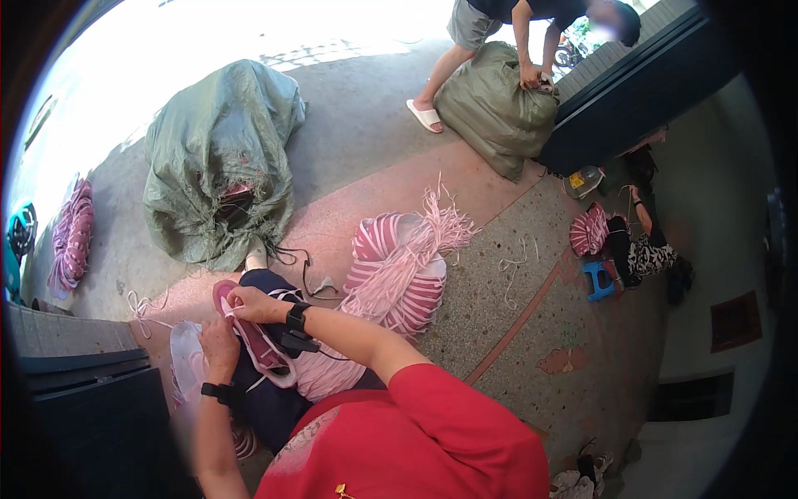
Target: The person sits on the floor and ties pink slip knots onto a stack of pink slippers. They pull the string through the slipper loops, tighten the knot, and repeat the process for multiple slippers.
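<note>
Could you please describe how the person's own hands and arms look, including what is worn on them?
Both the left hand and the right hand are gloveless. Each wrist wears a black band: left band, right band. The right forearm is bare up to a plain red sleeve; no left sleeve is discernible.

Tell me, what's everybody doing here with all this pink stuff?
The person in red has a maroon and white shoe piece. Their right hand pinches its far end; their left hand is close beside, but its exact grip is unclear. A big striped pink bundle lies nearby on the floor. In front sits a green sack. Farther off, another person bends over an olive sack, hands at its top.
</note>
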A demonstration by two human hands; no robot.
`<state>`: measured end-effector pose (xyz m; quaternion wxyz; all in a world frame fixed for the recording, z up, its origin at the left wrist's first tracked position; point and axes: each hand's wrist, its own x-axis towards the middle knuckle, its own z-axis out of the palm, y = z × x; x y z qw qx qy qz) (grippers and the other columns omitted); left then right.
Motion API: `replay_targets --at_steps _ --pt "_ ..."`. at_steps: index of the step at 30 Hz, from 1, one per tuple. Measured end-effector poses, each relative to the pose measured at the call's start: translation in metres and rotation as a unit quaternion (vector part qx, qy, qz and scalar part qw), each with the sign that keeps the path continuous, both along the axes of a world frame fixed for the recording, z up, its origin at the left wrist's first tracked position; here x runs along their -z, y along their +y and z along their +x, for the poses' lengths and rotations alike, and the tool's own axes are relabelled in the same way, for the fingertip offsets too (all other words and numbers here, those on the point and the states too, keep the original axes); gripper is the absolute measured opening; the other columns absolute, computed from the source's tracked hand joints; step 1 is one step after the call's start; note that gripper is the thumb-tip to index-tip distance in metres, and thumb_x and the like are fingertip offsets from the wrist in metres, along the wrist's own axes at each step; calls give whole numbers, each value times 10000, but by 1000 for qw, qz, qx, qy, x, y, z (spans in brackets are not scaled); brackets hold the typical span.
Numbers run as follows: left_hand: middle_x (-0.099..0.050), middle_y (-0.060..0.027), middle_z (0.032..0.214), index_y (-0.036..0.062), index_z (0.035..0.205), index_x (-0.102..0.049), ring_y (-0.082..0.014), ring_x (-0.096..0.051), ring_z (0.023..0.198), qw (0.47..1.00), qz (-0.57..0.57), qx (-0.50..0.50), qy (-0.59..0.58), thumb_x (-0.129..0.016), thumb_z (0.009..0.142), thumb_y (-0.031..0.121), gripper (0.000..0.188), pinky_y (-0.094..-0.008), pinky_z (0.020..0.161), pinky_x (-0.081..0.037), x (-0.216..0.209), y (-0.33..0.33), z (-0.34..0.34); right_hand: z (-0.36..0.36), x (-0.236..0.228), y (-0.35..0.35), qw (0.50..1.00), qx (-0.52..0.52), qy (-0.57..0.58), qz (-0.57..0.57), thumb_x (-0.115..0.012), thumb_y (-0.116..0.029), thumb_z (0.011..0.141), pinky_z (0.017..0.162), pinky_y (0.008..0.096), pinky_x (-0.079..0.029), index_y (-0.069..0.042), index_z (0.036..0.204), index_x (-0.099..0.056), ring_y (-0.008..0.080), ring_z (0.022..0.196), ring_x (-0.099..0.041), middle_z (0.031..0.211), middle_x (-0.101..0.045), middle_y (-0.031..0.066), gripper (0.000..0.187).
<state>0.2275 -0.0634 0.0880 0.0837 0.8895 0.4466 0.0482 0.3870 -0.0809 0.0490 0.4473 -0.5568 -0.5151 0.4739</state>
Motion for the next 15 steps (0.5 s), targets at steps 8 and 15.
replay_targets --at_steps 8,15 --pt "-633 -99 794 68 837 -671 -287 -563 858 992 -29 -89 -83 -630 826 264 200 -425 722 -412 20 -4 -18 -5 -3 -3 1000 -15 -1 8 -663 -142 744 614 285 -451 -6 875 -584 142 684 -559 724 -584 75 204" --pt "-626 -147 882 27 1051 -587 -334 -557 856 992 -76 -36 -94 -682 787 329 412 -436 719 -425 1 -23 -17 -5 -11 -8 992 55 -115 0 -578 -210 809 729 393 -492 7 928 -622 339 846 -636 872 -647 200 251"
